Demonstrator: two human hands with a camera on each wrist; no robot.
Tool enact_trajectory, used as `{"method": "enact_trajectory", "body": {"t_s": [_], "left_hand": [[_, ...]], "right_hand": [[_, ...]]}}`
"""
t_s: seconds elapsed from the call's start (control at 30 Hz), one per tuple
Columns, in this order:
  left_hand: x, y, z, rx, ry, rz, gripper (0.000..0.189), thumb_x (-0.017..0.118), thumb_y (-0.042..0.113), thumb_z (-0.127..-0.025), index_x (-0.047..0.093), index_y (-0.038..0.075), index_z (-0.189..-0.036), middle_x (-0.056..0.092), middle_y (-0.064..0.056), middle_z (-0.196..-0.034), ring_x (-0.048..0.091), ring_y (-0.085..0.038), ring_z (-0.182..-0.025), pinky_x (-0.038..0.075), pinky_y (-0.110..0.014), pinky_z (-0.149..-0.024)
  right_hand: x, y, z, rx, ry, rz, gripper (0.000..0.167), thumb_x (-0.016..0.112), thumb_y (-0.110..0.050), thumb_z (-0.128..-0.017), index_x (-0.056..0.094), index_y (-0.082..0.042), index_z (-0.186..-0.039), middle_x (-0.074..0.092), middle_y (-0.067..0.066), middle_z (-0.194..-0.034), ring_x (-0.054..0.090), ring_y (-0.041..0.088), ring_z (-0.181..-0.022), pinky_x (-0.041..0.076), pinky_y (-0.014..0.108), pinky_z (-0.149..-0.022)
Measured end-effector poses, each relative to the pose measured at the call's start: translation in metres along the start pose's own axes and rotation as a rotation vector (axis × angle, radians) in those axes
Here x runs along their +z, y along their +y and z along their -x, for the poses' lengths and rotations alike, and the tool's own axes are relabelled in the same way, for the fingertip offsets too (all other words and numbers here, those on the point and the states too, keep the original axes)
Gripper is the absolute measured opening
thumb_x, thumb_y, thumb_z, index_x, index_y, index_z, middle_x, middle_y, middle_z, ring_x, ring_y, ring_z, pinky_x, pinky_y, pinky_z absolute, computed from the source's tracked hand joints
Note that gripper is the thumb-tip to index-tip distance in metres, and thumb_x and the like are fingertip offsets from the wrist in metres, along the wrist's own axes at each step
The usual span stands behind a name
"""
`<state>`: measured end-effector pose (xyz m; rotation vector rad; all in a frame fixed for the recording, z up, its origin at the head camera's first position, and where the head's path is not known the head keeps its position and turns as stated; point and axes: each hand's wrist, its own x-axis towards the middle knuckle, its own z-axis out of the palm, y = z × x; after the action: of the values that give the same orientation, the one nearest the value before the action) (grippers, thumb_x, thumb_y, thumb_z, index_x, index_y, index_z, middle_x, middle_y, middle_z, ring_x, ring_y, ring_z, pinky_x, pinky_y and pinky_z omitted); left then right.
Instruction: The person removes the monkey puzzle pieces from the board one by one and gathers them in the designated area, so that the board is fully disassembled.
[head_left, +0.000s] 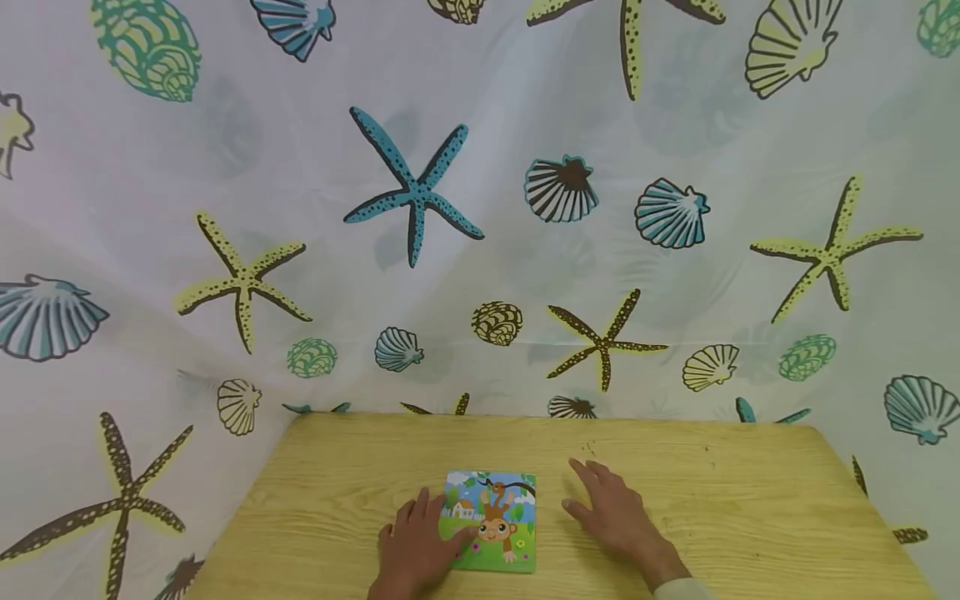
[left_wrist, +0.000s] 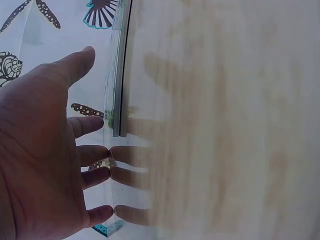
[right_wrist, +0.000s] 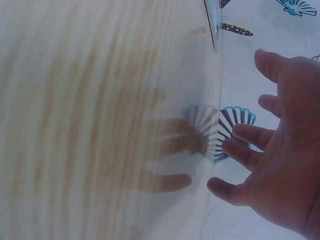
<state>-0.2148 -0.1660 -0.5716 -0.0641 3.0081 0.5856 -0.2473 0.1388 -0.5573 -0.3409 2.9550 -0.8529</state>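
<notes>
A square picture board (head_left: 495,500) with a cartoon monkey hanging from a branch lies flat near the table's front. My left hand (head_left: 416,537) is at its left side, thumb over the lower left of the picture and the other fingers beside the left edge. In the left wrist view the left hand (left_wrist: 40,140) has spread, fairly straight fingers, with the board's thin edge (left_wrist: 120,75) just beyond them. To the right of the board, apart from it, my right hand (head_left: 615,512) has relaxed, spread fingers and holds nothing. The right wrist view shows the right hand (right_wrist: 285,145) low over the tabletop.
The pale wooden table (head_left: 720,500) extends to both sides of the board. A white cloth (head_left: 480,267) printed with starfish and shells hangs behind the table and along both its sides.
</notes>
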Motion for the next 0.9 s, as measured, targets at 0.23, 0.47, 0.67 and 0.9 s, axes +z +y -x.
{"method": "enact_trajectory", "body": {"t_s": [0.23, 0.47, 0.67, 0.9], "left_hand": [[0.001, -0.007, 0.005, 0.012, 0.0, -0.025, 0.09, 0.059, 0.078, -0.074, 0.048, 0.019, -0.142, 0.035, -0.015, -0.155, 0.036, -0.042, -0.137, 0.029, -0.074, -0.099], [0.002, -0.007, 0.008, -0.003, 0.008, -0.006, 0.093, 0.06, 0.079, -0.073, 0.048, 0.019, -0.142, 0.034, -0.014, -0.156, 0.035, -0.042, -0.139, 0.027, -0.074, -0.102], [-0.002, -0.003, 0.009, 0.011, -0.012, 0.007, 0.091, 0.059, 0.076, -0.076, 0.046, 0.018, -0.143, 0.032, -0.016, -0.156, 0.033, -0.042, -0.14, 0.025, -0.076, -0.101], [-0.005, 0.001, 0.015, 0.066, -0.024, 0.052, 0.085, 0.059, 0.07, -0.081, 0.042, 0.019, -0.146, 0.027, -0.015, -0.159, 0.028, -0.044, -0.142, 0.022, -0.077, -0.102]], "right_hand": [[0.015, -0.017, -0.017, -0.106, -0.086, -0.051, 0.056, 0.056, -0.04, -0.097, 0.04, -0.019, -0.147, 0.046, 0.013, -0.145, 0.045, 0.039, -0.132, 0.037, 0.069, -0.097], [0.028, -0.046, -0.034, -0.223, -0.171, 0.004, 0.053, 0.055, -0.04, -0.098, 0.044, -0.019, -0.145, 0.049, 0.008, -0.141, 0.048, 0.034, -0.128, 0.043, 0.06, -0.097], [0.035, -0.073, -0.041, -0.282, -0.18, 0.034, 0.051, 0.057, -0.038, -0.097, 0.047, -0.019, -0.143, 0.049, 0.007, -0.141, 0.047, 0.034, -0.128, 0.043, 0.059, -0.097], [0.044, -0.085, -0.045, -0.311, -0.159, 0.102, 0.048, 0.057, -0.038, -0.096, 0.05, -0.021, -0.141, 0.051, 0.006, -0.139, 0.05, 0.032, -0.125, 0.043, 0.059, -0.096]]}}
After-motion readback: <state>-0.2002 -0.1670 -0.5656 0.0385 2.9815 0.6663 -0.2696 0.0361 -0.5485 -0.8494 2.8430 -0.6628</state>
